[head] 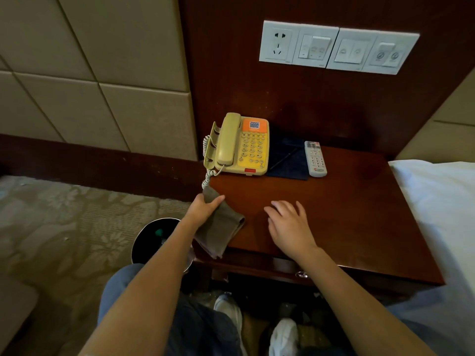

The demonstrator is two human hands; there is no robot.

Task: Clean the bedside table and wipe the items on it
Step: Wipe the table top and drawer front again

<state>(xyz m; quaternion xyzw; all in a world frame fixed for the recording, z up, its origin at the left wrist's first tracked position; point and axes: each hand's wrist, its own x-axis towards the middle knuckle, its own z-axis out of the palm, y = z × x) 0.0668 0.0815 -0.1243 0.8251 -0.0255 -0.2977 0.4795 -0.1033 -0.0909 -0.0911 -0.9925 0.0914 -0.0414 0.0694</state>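
While my left hand (205,205) grips the folded grey-brown cloth (221,227) at the near left corner of the dark reddish wooden desk (359,214), thumb laid over it, my right hand (289,224) lies flat just right of it, fingers spread and holding nothing. The cloth's long axis runs far to near: its far end points at the coiled cord (207,179) of the yellowed plastic telephone (241,145), and its near end droops off the desk's front edge. To wipe well, I judge I should draw the whole cloth onto the top, press it flat and sweep overlapping left-to-right strokes across the bare near half. Along the far edge, the telephone, a dark blue pad (288,165) and a white remote control (315,159) lie far to near. Each will need lifting and wiping.
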